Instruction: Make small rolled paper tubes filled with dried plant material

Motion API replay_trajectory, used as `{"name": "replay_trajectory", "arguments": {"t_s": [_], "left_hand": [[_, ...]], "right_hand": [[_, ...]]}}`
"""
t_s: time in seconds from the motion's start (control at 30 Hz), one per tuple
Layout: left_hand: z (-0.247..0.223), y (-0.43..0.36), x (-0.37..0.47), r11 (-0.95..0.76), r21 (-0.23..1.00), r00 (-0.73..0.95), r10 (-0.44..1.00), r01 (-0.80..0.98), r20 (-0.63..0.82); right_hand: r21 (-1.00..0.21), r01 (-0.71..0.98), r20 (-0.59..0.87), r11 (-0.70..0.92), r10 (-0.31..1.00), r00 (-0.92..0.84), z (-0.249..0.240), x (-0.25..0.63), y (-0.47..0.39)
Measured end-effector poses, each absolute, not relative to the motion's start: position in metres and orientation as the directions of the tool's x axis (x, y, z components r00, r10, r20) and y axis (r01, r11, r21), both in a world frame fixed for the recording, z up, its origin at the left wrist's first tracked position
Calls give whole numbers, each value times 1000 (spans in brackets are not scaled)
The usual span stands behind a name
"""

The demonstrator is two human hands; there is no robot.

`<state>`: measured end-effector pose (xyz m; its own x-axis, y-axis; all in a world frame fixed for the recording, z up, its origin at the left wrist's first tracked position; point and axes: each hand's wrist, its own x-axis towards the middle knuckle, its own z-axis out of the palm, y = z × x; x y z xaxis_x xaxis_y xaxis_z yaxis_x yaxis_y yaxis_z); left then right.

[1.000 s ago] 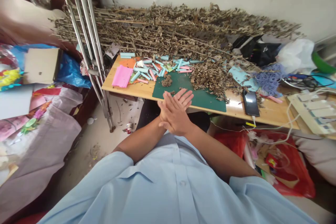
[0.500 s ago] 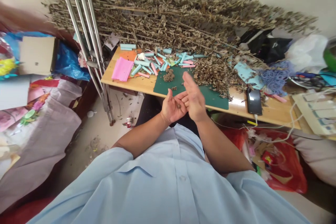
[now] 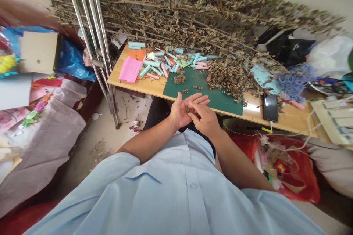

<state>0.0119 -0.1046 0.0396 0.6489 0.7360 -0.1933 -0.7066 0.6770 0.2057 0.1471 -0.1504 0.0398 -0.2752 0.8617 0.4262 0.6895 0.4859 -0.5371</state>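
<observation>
I have the left hand [image 3: 178,113] open, palm up beneath a small dried-leaf clump [image 3: 189,110]; the right hand [image 3: 207,120] has its fingertips at it, though I cannot tell whether they pinch it; I'd cup the palm and press lightly, lest it crumble; loose clumps [image 3: 180,77] lie at eleven o'clock on the green mat [image 3: 228,105].

Crutches [image 3: 98,63] stand at the table's [image 3: 292,121] left end — farther left, a tan box [image 3: 38,52] sits beside blue plastic [image 3: 75,60]. At right, a phone [image 3: 270,107] lies near purple yarn [image 3: 295,80] and a white bag [image 3: 328,57] — a red bag [image 3: 309,187] below.
</observation>
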Motion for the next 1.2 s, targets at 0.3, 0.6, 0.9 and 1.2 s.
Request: {"name": "replay_trajectory", "arguments": {"t_s": [0.3,0.6,0.9,1.2], "left_hand": [[34,-105,12,653,296,616,756,-697,-220],[7,-105,3,621,322,535,782,-714,-320],[-4,-117,-23,625,386,517,779,-678,-354],[-1,-118,-31,597,481,494,802,-642,-335]], "right_hand": [[-519,709,429,478,863,-267,26,143,-150],[-639,693,441,334,897,-25,19,174,-107],[-582,803,285,133,957,48,-22,229,-50],[-583,802,249,132,968,21,-26,227,-42]]}}
